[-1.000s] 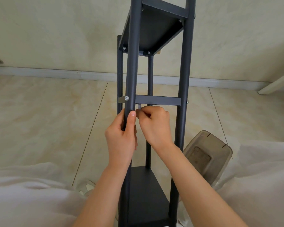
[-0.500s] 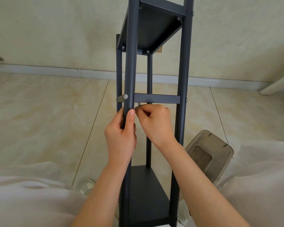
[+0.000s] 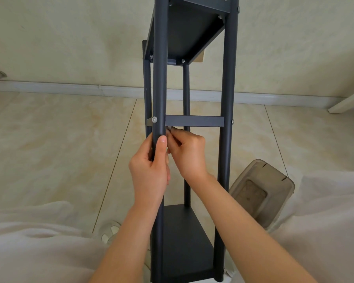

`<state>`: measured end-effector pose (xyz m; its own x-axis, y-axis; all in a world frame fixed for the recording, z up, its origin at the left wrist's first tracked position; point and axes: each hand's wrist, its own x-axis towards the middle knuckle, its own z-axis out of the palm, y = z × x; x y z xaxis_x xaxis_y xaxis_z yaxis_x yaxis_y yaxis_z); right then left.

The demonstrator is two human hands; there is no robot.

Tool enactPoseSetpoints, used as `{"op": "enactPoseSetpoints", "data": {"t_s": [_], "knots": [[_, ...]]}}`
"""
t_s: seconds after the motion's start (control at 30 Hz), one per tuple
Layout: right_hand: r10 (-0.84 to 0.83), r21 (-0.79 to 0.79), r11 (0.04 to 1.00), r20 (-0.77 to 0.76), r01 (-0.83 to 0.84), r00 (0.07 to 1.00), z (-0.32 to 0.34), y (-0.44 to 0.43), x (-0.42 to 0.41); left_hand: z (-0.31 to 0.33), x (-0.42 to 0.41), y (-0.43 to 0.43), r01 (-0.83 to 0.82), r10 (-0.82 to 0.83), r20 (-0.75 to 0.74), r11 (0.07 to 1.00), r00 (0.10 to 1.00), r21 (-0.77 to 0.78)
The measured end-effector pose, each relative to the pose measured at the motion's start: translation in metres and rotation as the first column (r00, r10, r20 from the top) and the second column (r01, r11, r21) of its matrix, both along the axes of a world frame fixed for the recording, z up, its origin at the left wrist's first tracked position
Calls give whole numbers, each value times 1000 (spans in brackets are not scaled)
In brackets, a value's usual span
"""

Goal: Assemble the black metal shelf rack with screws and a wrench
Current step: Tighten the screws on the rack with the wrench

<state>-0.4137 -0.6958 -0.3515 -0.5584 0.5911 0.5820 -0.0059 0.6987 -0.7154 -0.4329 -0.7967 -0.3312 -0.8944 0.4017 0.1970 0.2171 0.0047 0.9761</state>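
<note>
Two hands work just under the crossbar (image 3: 193, 120): the left hand (image 3: 149, 168) grips the front post (image 3: 160, 78) of the upright rack (image 3: 187, 240); the right hand (image 3: 189, 153) pinches a small silver piece, probably the wrench (image 3: 168, 128), immediately right of that post, below its screw (image 3: 154, 119).

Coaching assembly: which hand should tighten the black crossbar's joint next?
Probably right: right hand pinches a small silver tool beneath the black metal crossbar; left hand grips the round black post.

Both forearms (image 3: 127, 242) are bare, and soft off-white cloth (image 3: 39, 242) drapes over each knee.
</note>
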Motion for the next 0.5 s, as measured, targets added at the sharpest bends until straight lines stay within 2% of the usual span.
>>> {"op": "enactPoseSetpoints", "data": {"t_s": [0.17,0.33,0.43,0.5], "knots": [[-33,48,998,-53,35,998,-8,2,-9,-1,0,-1,-1,1,-20,1000,1000,0],[-64,9,998,-77,65,995,-12,3,-13,-3,0,0,3,-4,-27,1000,1000,-14],[-31,-60,998,-7,30,1000,-13,0,-8,-3,1,0,4,-5,-43,1000,999,-24],[24,-158,987,112,-6,993,-14,-2,-1,-2,2,1,7,-8,-50,1000,999,-27]]}}
